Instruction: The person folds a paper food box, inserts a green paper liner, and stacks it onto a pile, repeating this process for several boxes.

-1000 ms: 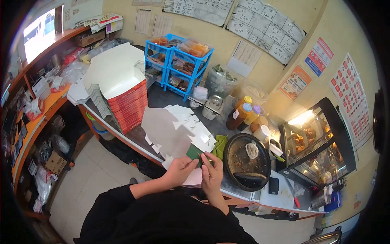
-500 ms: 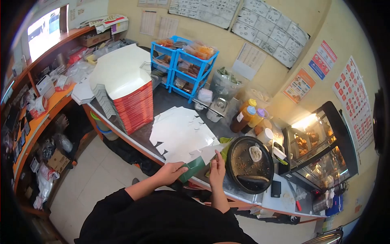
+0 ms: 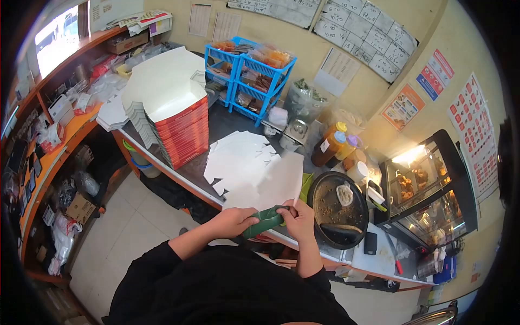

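A green and white card carton (image 3: pixel 261 223), partly folded, is held over the counter's front edge. My left hand (image 3: pixel 237 221) is closed on its green left end, thumb on top. My right hand (image 3: pixel 301 220) grips the other end, fingers bent over the green fold. A white panel rises beyond my right fingers, in front of flat white carton blanks (image 3: pixel 233 160) that lie spread on the counter. To the left stands a tall nested stack of red cartons with white insides (image 3: pixel 184 135).
A round black pan (image 3: pixel 336 238) with crumbs and a small bag sits to the right. Behind are sauce bottles (image 3: pixel 327 147) and blue tiered baskets (image 3: pixel 252 86). A lit food display case (image 3: pixel 420 187) stands at far right; a black phone-like object (image 3: pixel 370 243) lies before it.
The green card has been bent into a more rounded fold, and its white panel now stands up. My right hand has moved onto the green part, with its fingers curled in.
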`<control>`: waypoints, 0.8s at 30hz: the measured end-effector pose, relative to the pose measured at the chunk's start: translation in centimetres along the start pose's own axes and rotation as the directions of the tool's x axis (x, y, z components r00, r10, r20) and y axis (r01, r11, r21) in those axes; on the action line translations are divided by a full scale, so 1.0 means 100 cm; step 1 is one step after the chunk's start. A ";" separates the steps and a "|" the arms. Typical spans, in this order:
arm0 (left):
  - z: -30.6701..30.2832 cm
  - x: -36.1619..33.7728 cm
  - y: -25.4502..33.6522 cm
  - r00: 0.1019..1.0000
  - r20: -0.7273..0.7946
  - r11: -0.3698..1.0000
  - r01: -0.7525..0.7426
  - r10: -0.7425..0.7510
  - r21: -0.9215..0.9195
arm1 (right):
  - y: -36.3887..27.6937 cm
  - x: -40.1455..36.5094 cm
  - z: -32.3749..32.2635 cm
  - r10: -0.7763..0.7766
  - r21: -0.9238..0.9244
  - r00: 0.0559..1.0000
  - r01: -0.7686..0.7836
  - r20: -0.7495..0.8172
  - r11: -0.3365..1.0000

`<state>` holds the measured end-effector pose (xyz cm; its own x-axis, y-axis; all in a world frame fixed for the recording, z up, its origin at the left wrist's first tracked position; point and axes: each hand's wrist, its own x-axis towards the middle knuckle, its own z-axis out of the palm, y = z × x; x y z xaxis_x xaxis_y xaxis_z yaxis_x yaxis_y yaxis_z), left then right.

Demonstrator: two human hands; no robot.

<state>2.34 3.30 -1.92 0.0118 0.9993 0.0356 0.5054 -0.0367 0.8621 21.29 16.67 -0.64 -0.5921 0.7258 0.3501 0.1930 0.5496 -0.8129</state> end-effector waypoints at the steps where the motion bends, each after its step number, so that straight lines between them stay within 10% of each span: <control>1: 0.000 0.001 0.001 1.000 -0.012 1.000 -0.004 0.004 0.030 | -0.001 -0.002 0.003 -0.078 -0.043 0.997 0.079 0.018 0.996; 7: 0.009 -0.003 0.006 0.991 -0.078 0.980 -0.092 0.107 0.174 | -0.022 -0.010 -0.005 -0.158 -0.239 0.958 0.216 0.238 0.947; 10: 0.014 0.000 0.011 0.959 -0.233 0.969 -0.107 0.159 0.222 | -0.023 -0.019 0.026 -0.378 -0.271 0.876 0.302 -0.299 0.914; 12: 0.020 0.002 0.015 0.947 -0.262 0.947 -0.102 0.187 0.305 | -0.012 -0.030 0.055 -0.009 0.320 0.926 0.140 -0.378 0.937; 14: 0.029 0.003 0.008 0.975 -0.106 0.900 -0.134 0.194 0.415 | 0.013 -0.044 0.065 0.462 0.829 0.886 -0.280 0.030 0.484; 17: 0.017 -0.004 0.022 0.979 -0.076 0.881 -0.137 0.191 0.452 | 0.010 -0.049 0.055 0.585 0.739 0.779 -0.529 0.226 0.417; 19: -0.004 -0.007 0.030 0.860 -0.313 0.847 -0.221 0.403 0.483 | 0.015 -0.051 0.045 0.524 0.714 0.827 -0.492 0.204 0.499; 24: -0.074 -0.020 0.045 0.683 -0.547 0.673 0.109 0.484 0.732 | 0.037 -0.064 0.011 0.245 0.527 0.950 -0.312 0.194 0.791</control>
<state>-1.77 1.08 5.63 -0.2192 0.6603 0.7183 0.9727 0.0902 0.2140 24.92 13.56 -6.41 -0.6670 0.7438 0.0426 -0.0749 -0.0101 -0.9971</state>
